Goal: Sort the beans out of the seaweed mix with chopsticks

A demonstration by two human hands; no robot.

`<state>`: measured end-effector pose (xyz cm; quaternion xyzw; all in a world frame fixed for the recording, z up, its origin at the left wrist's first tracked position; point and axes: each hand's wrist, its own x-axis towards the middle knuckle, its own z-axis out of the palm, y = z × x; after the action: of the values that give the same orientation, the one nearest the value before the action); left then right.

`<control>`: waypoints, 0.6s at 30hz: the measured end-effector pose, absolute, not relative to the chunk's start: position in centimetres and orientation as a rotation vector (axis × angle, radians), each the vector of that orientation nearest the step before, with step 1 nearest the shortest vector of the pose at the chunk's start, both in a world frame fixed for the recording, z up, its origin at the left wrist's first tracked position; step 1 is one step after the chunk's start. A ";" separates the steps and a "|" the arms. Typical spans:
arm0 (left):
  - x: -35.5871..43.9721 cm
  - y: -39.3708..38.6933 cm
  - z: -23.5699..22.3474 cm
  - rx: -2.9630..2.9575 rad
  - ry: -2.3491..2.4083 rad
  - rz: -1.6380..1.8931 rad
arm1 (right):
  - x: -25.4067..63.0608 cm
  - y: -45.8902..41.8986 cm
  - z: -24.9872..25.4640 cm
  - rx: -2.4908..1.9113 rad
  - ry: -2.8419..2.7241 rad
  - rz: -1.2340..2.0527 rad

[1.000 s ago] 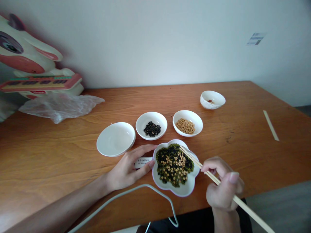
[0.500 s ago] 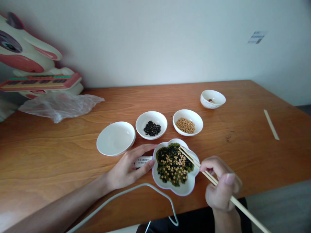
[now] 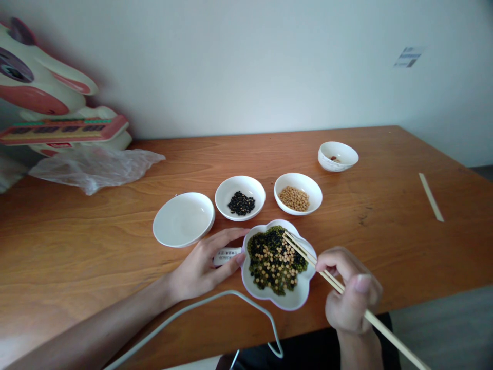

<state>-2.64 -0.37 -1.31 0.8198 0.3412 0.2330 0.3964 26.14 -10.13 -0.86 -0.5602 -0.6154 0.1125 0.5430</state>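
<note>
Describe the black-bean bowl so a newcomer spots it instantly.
On the wooden table, look just beyond the flower-shaped dish. It's the middle bowl of three round white ones: it holds black beans, while the left bowl looks empty and the right bowl holds tan beans.

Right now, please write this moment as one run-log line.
left hand: touching white flower-shaped dish | right hand: holding pale wooden chopsticks | tips: at mixed beans | round white bowl: black beans

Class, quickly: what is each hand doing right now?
Left hand: open, fingers against the flower-shaped dish.
Right hand: closed on the chopsticks.
</note>
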 end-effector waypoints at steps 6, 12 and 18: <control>-2.7 -0.4 -1.3 2.076 0.869 0.586 | 26.1 -9.9 -1.0 -1.299 -1.461 0.235; -2.7 -0.4 -1.6 2.076 0.873 0.583 | 26.0 -9.9 -0.9 -1.280 -1.453 0.217; -2.7 -0.4 -1.4 2.075 0.876 0.584 | 26.0 -10.4 -0.9 -1.336 -1.315 0.273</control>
<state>-2.69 -0.43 -1.38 0.8188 0.3457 0.2305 0.3962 25.97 -10.40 -0.93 -0.5726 -0.5634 0.1171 0.5840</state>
